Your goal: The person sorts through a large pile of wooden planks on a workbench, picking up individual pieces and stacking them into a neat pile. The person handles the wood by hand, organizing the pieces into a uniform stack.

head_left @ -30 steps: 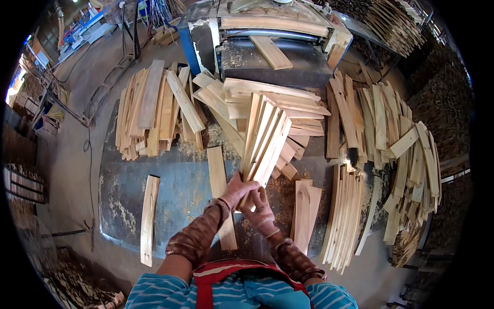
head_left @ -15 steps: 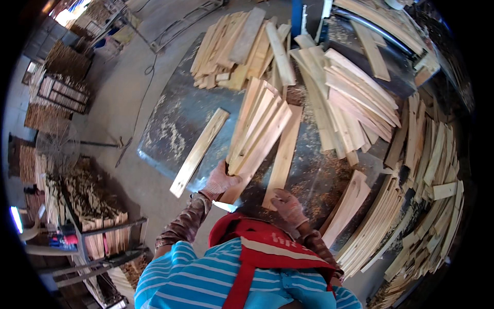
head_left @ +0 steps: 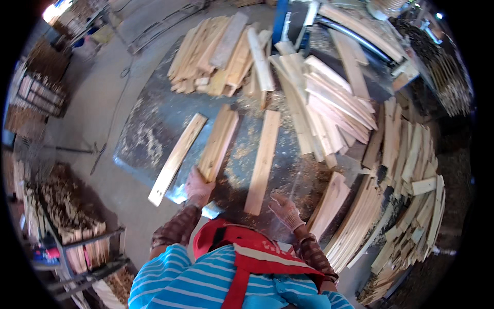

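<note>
My gloved left hand (head_left: 198,188) grips the near end of a small bundle of wooden boards (head_left: 218,144) lying on the dark metal table (head_left: 149,123). Left of it a single pale board (head_left: 177,158) lies at a slant. Another single board (head_left: 263,162) rests to the right of the bundle. Just beyond that board's near end, on its right, is my gloved right hand (head_left: 286,211), apart from it, fingers spread and nothing held. A short stack of boards (head_left: 329,202) sits to the right of this hand.
Piled boards (head_left: 203,54) cover the table's far side, and a fanned heap of boards (head_left: 334,103) lies at the far right. More stacked boards (head_left: 355,221) stand along the right edge. Sawdust is scattered over the tabletop. A rack of wood pieces (head_left: 77,213) stands at lower left.
The boards in my left hand were fanned and raised; now they lie gathered in a tighter bundle on the table. My right hand has shifted off the single board's near end.
</note>
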The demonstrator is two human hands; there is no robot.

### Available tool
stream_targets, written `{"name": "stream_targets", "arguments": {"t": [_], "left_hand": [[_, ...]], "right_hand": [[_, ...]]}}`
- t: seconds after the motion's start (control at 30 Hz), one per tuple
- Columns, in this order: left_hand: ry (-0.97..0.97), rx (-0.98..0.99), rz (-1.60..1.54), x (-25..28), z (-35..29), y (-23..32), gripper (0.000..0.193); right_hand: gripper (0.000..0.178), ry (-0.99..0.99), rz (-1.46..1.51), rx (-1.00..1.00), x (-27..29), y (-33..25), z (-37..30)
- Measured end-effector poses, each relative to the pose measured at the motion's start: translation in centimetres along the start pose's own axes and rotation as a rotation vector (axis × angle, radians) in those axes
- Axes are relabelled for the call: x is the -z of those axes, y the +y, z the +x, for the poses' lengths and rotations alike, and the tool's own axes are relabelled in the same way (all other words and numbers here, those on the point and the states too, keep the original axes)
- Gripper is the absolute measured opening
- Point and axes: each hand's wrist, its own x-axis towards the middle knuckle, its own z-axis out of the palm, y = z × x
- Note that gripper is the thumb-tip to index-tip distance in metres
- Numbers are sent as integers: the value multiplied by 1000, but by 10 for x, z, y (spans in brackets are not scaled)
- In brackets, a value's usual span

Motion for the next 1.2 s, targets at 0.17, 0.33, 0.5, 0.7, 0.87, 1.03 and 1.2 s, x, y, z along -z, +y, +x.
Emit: {"name": "stream_targets", "arguments": {"t": [0.17, 0.33, 0.5, 0.7, 0.87, 1.03, 1.2], "left_hand": [[182, -236, 71, -17, -6, -8, 88], [160, -133, 139, -21, -8, 0, 98], [123, -113, 200, -18, -3, 8, 97], [178, -231, 198, -17, 11, 33, 99], [-441, -177, -1038, -39, 36, 142, 80], [-926, -12, -941, -38, 50, 290, 71], [-745, 78, -899, -46, 73, 246, 58]], "right_hand": [[67, 502, -308, 168, 119, -54, 28], [89, 991, -527, 93, 260, -144, 72], [97, 1032, -764, -16, 353, -174, 156], [97, 799, -678, -168, 337, -161, 211], [95, 523, -53, 100, 202, -165, 145], [88, 255, -143, 468, 62, -57, 124], [73, 521, -684, 393, 246, -133, 121]]}}
